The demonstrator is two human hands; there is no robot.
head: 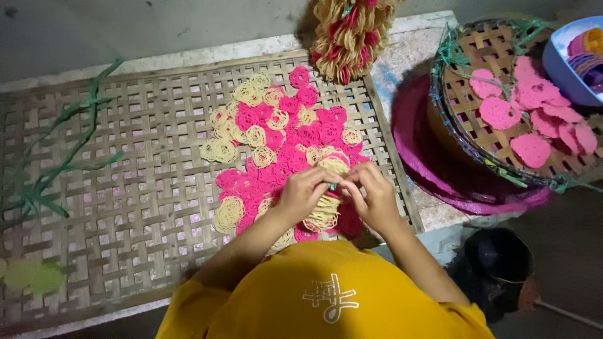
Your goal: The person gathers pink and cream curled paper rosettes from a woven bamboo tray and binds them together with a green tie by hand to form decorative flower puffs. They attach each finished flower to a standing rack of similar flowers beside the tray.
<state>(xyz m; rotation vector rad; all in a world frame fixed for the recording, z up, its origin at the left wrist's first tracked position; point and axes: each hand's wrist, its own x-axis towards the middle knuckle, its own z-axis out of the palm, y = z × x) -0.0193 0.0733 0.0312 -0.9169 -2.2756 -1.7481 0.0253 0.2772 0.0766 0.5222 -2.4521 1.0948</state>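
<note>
My fingers (331, 182) pinch a thin green strip (333, 186) between both hands, left hand (303, 193) meeting right hand (375, 199) over the stacked noodle crackers (323, 215) on the woven bamboo tray (125, 194). I judge I'm tying; tightening needs steady pull.

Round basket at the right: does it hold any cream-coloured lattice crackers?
No. The round woven basket holds only solid pink discs; the cream lattice crackers lie on the flat woven bamboo mat.

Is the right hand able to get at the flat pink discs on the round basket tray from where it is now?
Probably yes: the right hand has open space toward the pink discs, which lie uncovered.
</note>
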